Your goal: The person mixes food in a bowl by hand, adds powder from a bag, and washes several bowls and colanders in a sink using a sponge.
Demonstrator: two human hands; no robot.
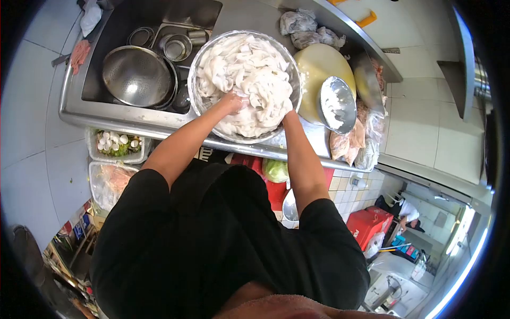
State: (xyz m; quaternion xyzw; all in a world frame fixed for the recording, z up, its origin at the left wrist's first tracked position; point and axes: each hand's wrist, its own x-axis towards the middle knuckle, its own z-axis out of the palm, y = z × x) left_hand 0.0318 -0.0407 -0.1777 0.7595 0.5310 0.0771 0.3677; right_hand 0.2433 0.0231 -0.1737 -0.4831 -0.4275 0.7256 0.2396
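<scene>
A large round metal bowl (193, 87) stands on the steel counter, heaped with pale, slippery-looking strips (249, 64) coated in something white; their exact kind I cannot make out. My left hand (235, 102) is pushed into the heap near its middle, with white residue on it and its fingers mostly buried. At the bowl's right side, my right hand (289, 118) goes down between the strips and the wall, and its fingers are hidden. A smaller metal bowl (345, 109) with white powder in it sits to the right, on a round yellowish board (313, 58).
To the left, a sink (95, 74) holds a metal colander (137, 77) and small pots. Bagged raw meat (348, 141) lies at the counter's right end. Below are tubs of mushrooms and greens (118, 143) and a cabbage (276, 171). Another person (409, 210) bends at the far right.
</scene>
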